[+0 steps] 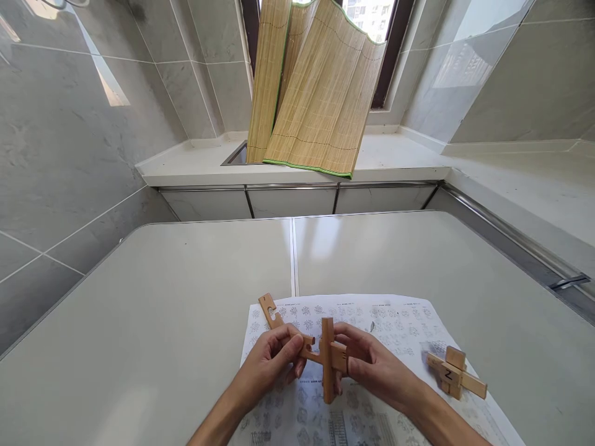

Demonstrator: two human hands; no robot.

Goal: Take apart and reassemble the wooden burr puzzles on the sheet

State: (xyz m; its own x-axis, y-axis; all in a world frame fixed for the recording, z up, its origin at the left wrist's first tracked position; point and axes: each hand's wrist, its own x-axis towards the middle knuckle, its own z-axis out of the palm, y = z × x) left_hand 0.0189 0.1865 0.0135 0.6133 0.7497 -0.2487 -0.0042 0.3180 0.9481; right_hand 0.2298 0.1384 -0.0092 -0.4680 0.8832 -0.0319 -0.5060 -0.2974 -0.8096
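Note:
My left hand (277, 354) pinches a notched wooden puzzle piece (266, 305), whose cut-out end sticks up past the fingers. More notched wood (310, 350) emerges on the other side of that hand, reaching the pieces in my right hand. Whether it is all one piece, I cannot tell behind the fingers. My right hand (367, 358) grips crossed wooden puzzle pieces (328, 365), one bar standing lengthwise and a shorter block across it. Both hands are above the paper sheet (390, 310) printed with small puzzle diagrams.
An assembled wooden puzzle (452, 375) marked "2" lies on the sheet's right side. The pale table (186, 322) has a seam down its middle. Beyond it are a metal rail (292, 186), a white ledge (400, 158) and a bamboo mat (320, 93) before the window.

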